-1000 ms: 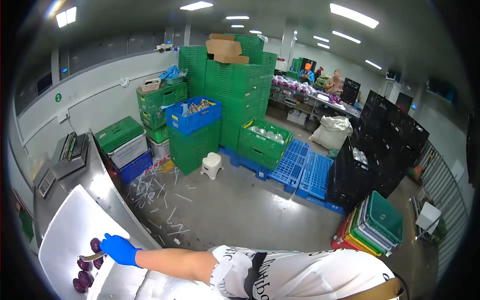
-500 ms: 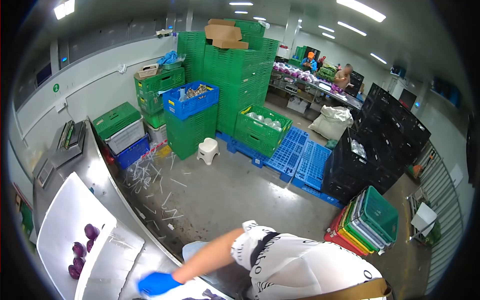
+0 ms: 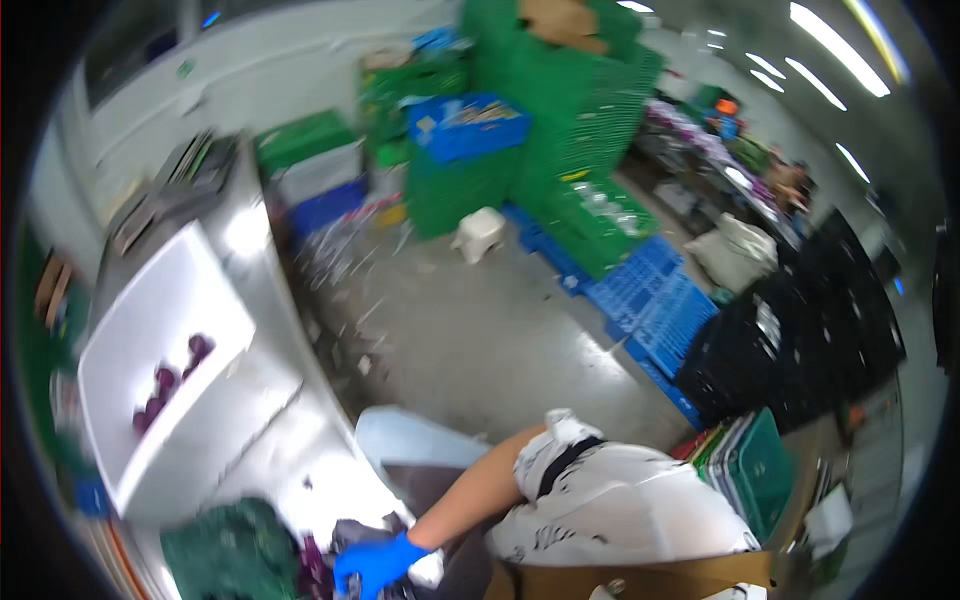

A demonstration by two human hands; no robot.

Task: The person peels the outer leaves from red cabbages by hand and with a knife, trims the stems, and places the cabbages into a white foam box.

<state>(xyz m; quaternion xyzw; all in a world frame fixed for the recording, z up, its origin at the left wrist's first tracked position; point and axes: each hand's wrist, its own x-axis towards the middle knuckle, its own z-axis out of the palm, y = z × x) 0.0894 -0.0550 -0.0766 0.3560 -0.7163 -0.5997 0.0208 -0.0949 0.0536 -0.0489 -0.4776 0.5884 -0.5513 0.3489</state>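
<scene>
Here, a long steel worktable (image 3: 262, 300) runs down the left of a produce-packing hall, its surface smooth and glaring under ceiling lights. On it sits a white rectangular tray (image 3: 150, 330), and a short row of small, round, dark-purple vegetables (image 3: 165, 380) lies along the tray's right side. Below the tray, at the table's near end, a dark-green heap (image 3: 232, 550) lies beside more purple produce (image 3: 312, 572), blurred by the camera's motion.

The person's left hand (image 3: 375, 565), in a bright blue glove, reaches down to that near end, fingers curled and close against the purple produce and a white object (image 3: 430, 568); the blur leaves it unclear whether the hand grips anything. The bare forearm leads back to a white printed sleeve (image 3: 600, 500). The right hand is out of sight.

Across the grey concrete floor stand stacked green plastic crates (image 3: 560, 90), a blue crate (image 3: 465, 125), blue slatted pallets (image 3: 650, 300) and a small white stool (image 3: 478, 232).
</scene>
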